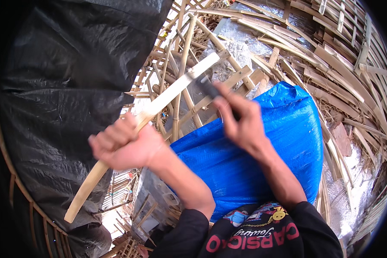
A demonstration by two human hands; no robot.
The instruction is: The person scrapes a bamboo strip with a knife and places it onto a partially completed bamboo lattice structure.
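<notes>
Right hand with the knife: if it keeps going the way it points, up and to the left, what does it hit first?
Probably the pale bamboo strip held by the left hand. The right hand points its dark knife at it, and the blade already seems to touch the strip; motion blur leaves depth unclear.

Smooth pale bamboo slat (pixel 159 103), glossy blue tarp (pixel 253 159)

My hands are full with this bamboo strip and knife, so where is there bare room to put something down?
The blue tarp, between your right hand and the bamboo slats on the right, is the widest bare patch. The black plastic sheet beside your left hand is bare but looks sloped. Ahead of the bamboo strip, crossed sticks crowd everything.
</notes>
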